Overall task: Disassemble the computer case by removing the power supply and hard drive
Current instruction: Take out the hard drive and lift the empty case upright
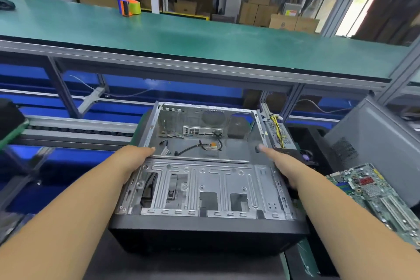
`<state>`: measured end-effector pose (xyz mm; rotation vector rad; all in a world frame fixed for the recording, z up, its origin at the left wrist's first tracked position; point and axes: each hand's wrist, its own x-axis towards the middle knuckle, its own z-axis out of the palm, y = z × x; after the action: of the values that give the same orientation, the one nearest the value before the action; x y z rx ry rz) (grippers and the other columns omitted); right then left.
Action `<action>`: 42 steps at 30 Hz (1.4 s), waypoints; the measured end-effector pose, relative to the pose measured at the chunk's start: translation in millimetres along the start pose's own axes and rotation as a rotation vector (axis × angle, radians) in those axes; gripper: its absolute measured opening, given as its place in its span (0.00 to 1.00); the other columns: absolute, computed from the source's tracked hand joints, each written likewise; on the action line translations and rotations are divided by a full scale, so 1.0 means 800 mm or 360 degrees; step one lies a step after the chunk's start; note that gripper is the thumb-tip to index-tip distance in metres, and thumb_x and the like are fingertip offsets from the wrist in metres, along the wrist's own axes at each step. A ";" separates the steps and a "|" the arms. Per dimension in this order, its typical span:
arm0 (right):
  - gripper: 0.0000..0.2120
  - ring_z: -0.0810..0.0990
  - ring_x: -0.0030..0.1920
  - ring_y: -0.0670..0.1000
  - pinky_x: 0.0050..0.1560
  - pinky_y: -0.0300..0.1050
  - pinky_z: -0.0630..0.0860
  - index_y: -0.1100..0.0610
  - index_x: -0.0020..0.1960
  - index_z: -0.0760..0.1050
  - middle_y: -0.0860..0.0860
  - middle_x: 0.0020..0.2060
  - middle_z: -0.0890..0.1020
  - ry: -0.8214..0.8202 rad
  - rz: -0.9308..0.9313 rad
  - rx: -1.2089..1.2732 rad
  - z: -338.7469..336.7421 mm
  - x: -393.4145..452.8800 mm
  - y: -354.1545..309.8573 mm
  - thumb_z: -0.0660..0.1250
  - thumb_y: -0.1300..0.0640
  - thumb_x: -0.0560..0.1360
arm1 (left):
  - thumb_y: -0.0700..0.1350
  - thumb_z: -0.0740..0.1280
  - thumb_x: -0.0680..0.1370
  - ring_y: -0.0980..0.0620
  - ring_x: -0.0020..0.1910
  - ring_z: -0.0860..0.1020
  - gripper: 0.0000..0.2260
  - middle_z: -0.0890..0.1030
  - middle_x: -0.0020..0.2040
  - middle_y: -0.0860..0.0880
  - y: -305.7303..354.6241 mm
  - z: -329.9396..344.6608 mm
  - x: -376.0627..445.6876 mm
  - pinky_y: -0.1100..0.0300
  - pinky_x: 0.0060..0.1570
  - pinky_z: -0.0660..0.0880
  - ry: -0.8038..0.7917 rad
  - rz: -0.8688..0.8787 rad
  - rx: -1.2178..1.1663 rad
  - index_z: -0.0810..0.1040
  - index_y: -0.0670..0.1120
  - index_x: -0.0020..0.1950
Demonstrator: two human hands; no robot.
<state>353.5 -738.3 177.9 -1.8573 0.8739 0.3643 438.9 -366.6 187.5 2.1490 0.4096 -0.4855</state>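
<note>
An open computer case [205, 223] lies on its side in front of me, metal drive cage nearest and rear I/O plate at the far wall. Only a few loose black cables [200, 146] lie inside. My left hand [134, 161] grips the case's left wall, thumb over the rim and fingers hidden outside it. My right hand [281, 166] holds the right wall, one digit stretched along the rim and the rest hidden behind the wall. A power supply [278, 134] with yellow wires lies just outside the case's far right corner. I cannot make out a hard drive.
A green motherboard [372, 193] lies at the right, with a grey case panel [375, 141] leaning behind it. A roller conveyor [75, 130] runs to the left. Above it stretches a green shelf [204, 41] carrying an orange tape dispenser [129, 8]. Cardboard boxes stand in the background.
</note>
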 end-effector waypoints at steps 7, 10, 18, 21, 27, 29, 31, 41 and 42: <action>0.08 0.76 0.33 0.57 0.38 0.42 0.71 0.65 0.48 0.75 0.60 0.36 0.78 0.0291 0.0032 -0.0297 0.019 0.002 -0.031 0.61 0.62 0.74 | 0.48 0.64 0.75 0.44 0.40 0.77 0.13 0.78 0.43 0.43 0.020 -0.008 0.007 0.58 0.33 0.69 0.0164 0.0127 0.0447 0.77 0.42 0.54; 0.03 0.73 0.30 0.55 0.34 0.40 0.66 0.61 0.42 0.71 0.59 0.33 0.76 0.0366 -0.0058 -0.0204 0.019 0.004 -0.041 0.60 0.63 0.73 | 0.47 0.64 0.75 0.44 0.38 0.76 0.08 0.78 0.40 0.43 0.026 -0.016 0.011 0.58 0.32 0.69 0.0285 0.0230 0.0400 0.77 0.44 0.48; 0.12 0.79 0.41 0.58 0.42 0.50 0.77 0.58 0.49 0.75 0.57 0.42 0.80 0.0527 -0.0613 0.0272 0.007 0.019 -0.111 0.63 0.59 0.67 | 0.44 0.67 0.74 0.44 0.37 0.75 0.04 0.78 0.36 0.47 0.074 -0.056 0.030 0.55 0.35 0.71 0.0593 0.0666 -0.0080 0.77 0.48 0.38; 0.11 0.76 0.34 0.53 0.32 0.42 0.72 0.50 0.44 0.76 0.50 0.33 0.78 0.0515 -0.0811 0.0388 0.008 0.031 -0.125 0.61 0.55 0.62 | 0.45 0.68 0.76 0.47 0.46 0.79 0.06 0.81 0.45 0.51 0.080 -0.064 0.052 0.51 0.47 0.76 0.0565 0.0809 -0.0240 0.80 0.51 0.53; 0.32 0.83 0.57 0.52 0.61 0.54 0.77 0.46 0.62 0.76 0.48 0.55 0.85 0.0194 -0.0973 0.0708 0.026 0.075 -0.090 0.80 0.46 0.60 | 0.41 0.68 0.78 0.54 0.53 0.76 0.20 0.78 0.54 0.56 0.038 -0.030 0.083 0.60 0.54 0.69 0.0480 0.1021 -0.0333 0.71 0.51 0.70; 0.34 0.83 0.58 0.54 0.64 0.58 0.75 0.50 0.62 0.77 0.50 0.55 0.85 0.0182 -0.0970 0.0771 0.034 0.084 -0.068 0.81 0.48 0.59 | 0.40 0.69 0.78 0.55 0.55 0.76 0.21 0.78 0.54 0.57 0.016 -0.015 0.092 0.59 0.57 0.69 0.0464 0.1048 -0.0296 0.71 0.50 0.69; 0.30 0.83 0.57 0.54 0.64 0.56 0.75 0.52 0.61 0.77 0.51 0.53 0.85 0.0186 -0.0953 0.0831 0.037 0.089 -0.053 0.82 0.54 0.61 | 0.41 0.69 0.78 0.56 0.59 0.77 0.22 0.79 0.57 0.57 0.002 -0.005 0.097 0.58 0.61 0.70 0.0394 0.0997 -0.0364 0.69 0.52 0.70; 0.28 0.77 0.63 0.48 0.67 0.47 0.70 0.51 0.73 0.68 0.44 0.62 0.80 0.0188 -0.1004 0.0631 0.047 0.078 -0.039 0.72 0.56 0.76 | 0.43 0.66 0.80 0.55 0.56 0.75 0.22 0.77 0.52 0.64 -0.008 0.003 0.089 0.58 0.58 0.67 0.0387 0.0867 -0.0352 0.64 0.58 0.70; 0.28 0.77 0.63 0.47 0.67 0.47 0.70 0.50 0.74 0.67 0.43 0.62 0.80 0.0200 -0.0981 0.0600 0.048 0.077 -0.037 0.72 0.53 0.76 | 0.44 0.66 0.80 0.55 0.55 0.74 0.22 0.77 0.52 0.64 -0.009 0.004 0.087 0.58 0.58 0.67 0.0393 0.0864 -0.0341 0.64 0.58 0.70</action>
<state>422.7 -722.9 143.8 -1.6993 0.3766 -0.2859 495.7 -357.0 147.6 2.0047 -0.0014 0.1263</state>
